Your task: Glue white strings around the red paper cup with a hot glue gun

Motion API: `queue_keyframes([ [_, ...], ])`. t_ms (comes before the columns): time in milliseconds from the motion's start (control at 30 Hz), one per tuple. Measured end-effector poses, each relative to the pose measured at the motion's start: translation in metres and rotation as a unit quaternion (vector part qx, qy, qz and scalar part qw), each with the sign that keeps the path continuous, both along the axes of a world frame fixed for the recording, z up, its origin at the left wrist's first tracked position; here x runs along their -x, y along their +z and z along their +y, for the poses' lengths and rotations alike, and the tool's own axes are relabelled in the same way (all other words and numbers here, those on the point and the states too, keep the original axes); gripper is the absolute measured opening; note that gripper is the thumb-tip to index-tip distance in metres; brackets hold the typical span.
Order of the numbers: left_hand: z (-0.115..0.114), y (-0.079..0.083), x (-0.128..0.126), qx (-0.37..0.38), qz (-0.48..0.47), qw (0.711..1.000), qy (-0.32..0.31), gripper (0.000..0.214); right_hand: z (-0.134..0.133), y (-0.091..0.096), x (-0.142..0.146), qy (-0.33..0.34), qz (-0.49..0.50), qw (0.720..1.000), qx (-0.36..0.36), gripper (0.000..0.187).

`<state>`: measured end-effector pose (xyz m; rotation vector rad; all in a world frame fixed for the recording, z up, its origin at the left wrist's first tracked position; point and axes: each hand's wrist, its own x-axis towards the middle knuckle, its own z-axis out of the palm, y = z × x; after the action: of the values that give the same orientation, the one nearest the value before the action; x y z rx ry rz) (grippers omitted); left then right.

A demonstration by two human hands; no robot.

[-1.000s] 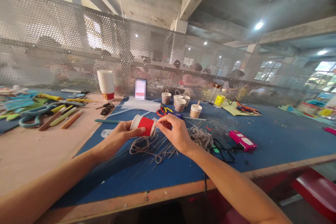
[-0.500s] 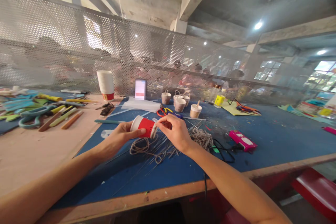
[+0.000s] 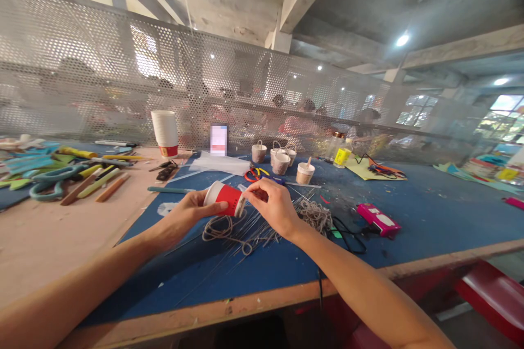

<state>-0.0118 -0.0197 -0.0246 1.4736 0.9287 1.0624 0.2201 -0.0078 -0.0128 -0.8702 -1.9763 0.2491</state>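
Observation:
My left hand (image 3: 196,209) is wrapped around a red and white paper cup (image 3: 227,199), which lies on its side in the air with its base toward the right. Against that base my right hand (image 3: 272,202) pinches with thumb and forefinger, apparently on the end of a grey cord; the fingers partly hide it. Loops of the grey cord (image 3: 221,229) lie on the blue mat (image 3: 262,283) under the cup. Thin wires (image 3: 254,237) are spread beneath my right hand, and a tangled cord bundle (image 3: 317,215) sits beside its wrist.
A stack of paper cups (image 3: 164,132) stands at the back left. Several small cord-handled buckets (image 3: 280,163) stand behind my hands, near red-handled pliers (image 3: 254,174). Clay tools and scissors (image 3: 57,180) lie left. A pink box (image 3: 379,219) with a black cable is right. A perforated screen (image 3: 196,87) closes the back.
The cup has shifted and turned very slightly in my left hand. My right hand stays pinched at its base, almost unmoved.

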Motion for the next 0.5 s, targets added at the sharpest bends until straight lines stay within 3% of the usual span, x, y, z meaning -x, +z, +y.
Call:
queue_keyframes([
  [500,-0.0004,0.0008,0.0007,0.004,-0.003,1.000,-0.003,0.023,0.0004,0.0004,-0.0010,-0.010,-0.002,1.000,0.007,0.016],
])
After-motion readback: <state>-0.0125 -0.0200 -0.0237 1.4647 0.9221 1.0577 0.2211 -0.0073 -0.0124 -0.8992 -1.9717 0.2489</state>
